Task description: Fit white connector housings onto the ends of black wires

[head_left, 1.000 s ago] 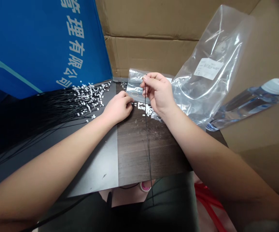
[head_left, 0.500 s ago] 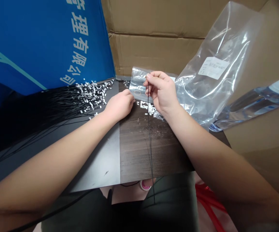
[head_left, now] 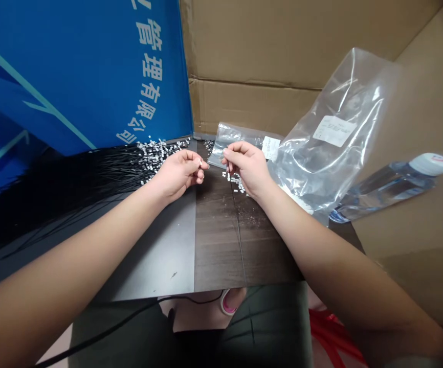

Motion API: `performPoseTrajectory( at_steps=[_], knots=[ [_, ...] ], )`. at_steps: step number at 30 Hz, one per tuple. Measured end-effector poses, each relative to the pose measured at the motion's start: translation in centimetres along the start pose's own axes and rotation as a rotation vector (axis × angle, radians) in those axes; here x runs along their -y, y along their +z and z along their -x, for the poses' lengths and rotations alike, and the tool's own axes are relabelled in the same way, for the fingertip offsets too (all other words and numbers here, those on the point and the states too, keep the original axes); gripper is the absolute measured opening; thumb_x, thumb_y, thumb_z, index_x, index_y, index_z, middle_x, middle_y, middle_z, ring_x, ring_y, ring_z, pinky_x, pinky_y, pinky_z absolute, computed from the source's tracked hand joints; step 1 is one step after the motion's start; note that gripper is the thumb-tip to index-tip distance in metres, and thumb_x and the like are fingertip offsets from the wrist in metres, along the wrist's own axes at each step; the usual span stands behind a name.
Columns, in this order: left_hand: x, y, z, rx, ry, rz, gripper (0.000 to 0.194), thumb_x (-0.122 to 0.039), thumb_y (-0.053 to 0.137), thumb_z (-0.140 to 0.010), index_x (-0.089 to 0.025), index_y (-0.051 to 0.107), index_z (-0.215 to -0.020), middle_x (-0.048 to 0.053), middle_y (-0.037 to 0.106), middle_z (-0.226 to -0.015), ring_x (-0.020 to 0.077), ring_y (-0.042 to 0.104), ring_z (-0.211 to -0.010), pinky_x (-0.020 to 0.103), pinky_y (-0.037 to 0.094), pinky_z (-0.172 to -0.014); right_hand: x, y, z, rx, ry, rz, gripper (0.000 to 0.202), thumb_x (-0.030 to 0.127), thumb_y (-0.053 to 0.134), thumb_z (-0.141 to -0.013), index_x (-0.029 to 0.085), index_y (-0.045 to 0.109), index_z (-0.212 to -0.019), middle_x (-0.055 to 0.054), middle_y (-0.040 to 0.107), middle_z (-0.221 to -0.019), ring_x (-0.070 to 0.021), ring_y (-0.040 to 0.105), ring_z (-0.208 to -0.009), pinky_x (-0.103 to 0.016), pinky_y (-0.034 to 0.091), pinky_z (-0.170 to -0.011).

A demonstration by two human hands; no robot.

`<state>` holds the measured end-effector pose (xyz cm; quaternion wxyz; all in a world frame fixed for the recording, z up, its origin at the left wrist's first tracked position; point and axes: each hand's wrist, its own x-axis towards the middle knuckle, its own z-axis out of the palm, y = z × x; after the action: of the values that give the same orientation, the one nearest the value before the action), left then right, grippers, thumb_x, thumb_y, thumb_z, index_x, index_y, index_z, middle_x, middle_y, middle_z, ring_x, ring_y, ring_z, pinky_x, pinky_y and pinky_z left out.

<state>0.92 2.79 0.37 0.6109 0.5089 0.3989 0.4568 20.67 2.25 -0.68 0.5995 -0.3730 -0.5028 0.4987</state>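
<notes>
With R grip (head_left: 249, 167), pinching top of thin blk string (head_left: 236, 212), tips tog., letting it hang twd near edge of table (head_left: 216, 250). With L grip (head_left: 180, 176), pinching tiny wht bit (head_left: 200, 162), just left of R grip. Working nr loose wht bits (head_left: 239, 185) & small clear bag (head_left: 234, 134).

The single head-worn camera looks forward and down over the near lap (head_left: 279, 322), taking in the left hand (head_left: 177, 176) and right hand (head_left: 249, 168) close up, the counter (head_left: 217, 240) and far cardboard (head_left: 260, 41).
</notes>
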Motion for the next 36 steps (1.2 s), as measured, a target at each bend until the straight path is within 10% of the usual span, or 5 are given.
performPoseTrajectory(
  at_steps=[36],
  knots=[
    [1.3, -1.4, 2.6, 0.033, 0.124, -0.004, 0.039, -0.034, 0.098, -0.071, -0.014, 0.076, -0.096, 0.007, 0.079, -0.091, 0.0142, 0.071, -0.070, 0.033, 0.062, -0.075, -0.4, 1.4, 1.6, 0.243, -0.122, 0.313, 0.026, 0.044, 0.080, -0.085, 0.021, 0.066, -0.083, 0.000, 0.067, -0.076, -0.0138, 0.057, -0.067, -0.031, 0.044, -0.063]
  ],
)
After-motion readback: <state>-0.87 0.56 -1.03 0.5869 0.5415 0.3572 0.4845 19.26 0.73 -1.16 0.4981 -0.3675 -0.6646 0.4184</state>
